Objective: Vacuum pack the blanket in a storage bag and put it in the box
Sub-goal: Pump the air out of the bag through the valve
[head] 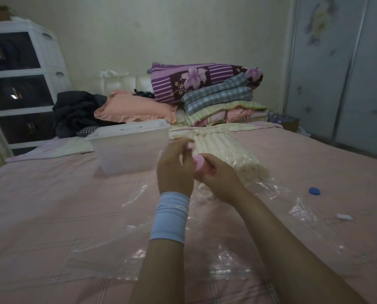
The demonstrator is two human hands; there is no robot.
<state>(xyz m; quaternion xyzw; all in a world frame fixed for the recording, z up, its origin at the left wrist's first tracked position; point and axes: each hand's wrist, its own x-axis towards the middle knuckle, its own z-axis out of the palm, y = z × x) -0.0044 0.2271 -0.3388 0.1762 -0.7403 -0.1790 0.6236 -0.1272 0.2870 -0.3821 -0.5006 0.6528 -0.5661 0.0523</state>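
The cream blanket lies inside the clear storage bag on the pink bed, just beyond your hands. Your left grip, above a blue wristband, and your right grip are both clamped on a pink pump held over the blanket's near end. The clear box stands just left of the blanket; a blue cap and a white clip lie to the right.

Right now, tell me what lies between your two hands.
A pink pump, gripped by the left hand and the right hand, in front of the bagged blanket; the head view shows it.
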